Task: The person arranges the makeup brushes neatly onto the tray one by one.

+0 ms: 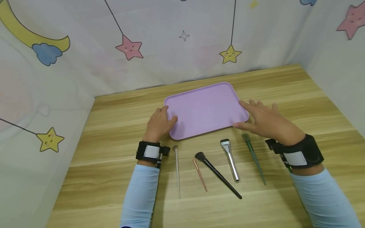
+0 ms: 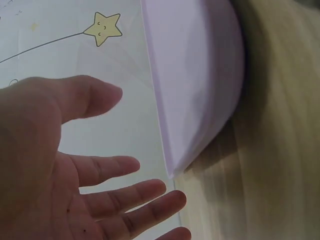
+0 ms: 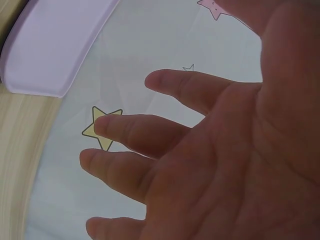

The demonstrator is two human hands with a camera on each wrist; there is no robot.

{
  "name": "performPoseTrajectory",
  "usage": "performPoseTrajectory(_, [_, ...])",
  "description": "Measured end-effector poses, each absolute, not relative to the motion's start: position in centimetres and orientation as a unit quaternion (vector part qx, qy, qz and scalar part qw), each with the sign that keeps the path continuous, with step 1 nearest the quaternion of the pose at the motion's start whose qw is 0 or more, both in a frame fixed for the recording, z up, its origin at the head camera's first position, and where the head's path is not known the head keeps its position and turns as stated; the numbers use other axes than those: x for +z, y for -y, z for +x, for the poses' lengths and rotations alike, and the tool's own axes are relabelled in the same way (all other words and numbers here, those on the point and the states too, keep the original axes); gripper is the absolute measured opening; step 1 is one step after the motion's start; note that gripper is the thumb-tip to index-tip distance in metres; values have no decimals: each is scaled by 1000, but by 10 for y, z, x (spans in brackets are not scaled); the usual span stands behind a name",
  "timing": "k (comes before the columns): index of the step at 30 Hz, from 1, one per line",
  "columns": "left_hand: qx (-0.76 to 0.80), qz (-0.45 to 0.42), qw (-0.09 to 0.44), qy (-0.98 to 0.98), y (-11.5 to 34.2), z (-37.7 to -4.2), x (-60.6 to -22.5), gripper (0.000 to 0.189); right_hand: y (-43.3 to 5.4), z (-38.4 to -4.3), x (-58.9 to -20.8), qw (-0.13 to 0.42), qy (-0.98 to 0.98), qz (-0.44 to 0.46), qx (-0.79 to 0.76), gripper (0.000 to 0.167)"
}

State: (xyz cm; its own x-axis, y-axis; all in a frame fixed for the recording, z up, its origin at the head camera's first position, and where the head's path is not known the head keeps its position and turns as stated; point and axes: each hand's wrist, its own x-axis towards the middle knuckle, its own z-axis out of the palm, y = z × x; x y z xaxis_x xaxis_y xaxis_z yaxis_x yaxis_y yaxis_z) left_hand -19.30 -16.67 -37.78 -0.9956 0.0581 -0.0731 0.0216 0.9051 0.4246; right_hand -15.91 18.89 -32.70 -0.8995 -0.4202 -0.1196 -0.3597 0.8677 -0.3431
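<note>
A shallow purple tray [image 1: 203, 109] lies on the table toward the back wall. My left hand [image 1: 159, 124] is beside its left end; in the left wrist view the fingers are spread and a gap shows between them and the tray. At the tray's right end my right hand [image 1: 263, 122] hovers with fingers apart, and the right wrist view shows nothing in it. In front of the tray lie makeup brushes: a thin pale one [image 1: 177, 171], a short copper-coloured one [image 1: 200, 175], a long black one [image 1: 219, 175], a silver flat-headed one [image 1: 231, 160] and a green one [image 1: 254, 158].
The wood-grain table [image 1: 119, 126] ends at a white cloth backdrop [image 1: 171, 47] printed with stars, a moon and clouds, which also runs along the left and right sides. Each wrist wears a black strap [image 1: 306, 155] with a camera.
</note>
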Motion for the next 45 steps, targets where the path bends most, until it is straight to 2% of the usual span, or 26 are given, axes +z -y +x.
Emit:
performPoseTrajectory(6, [213,-14,58,-975,169,-191,-382,69,-189,-159,-328,103,-957,-215,-164,94])
performPoseTrajectory(11, [208,-35,97,-973,170,-192,-386,70,-189,-160,-330,114,-950,-229,-180,91])
performPoseTrajectory(18, [183,-32,122,-975,170,-195,-391,57,-190,-158,-330,112,-944,-223,-215,85])
performPoseTrajectory(25, [200,-15,125,-972,172,-196,-394,56,-190,-158,-334,126,-945,-222,-204,87])
performPoseTrajectory(34, [216,0,124,-968,175,-200,-395,66,-187,-160,-335,137,-946,-217,-196,87])
performPoseTrajectory(45, [238,-5,113,-965,176,-204,-398,65,-185,-160,-337,142,-947,-212,-197,83])
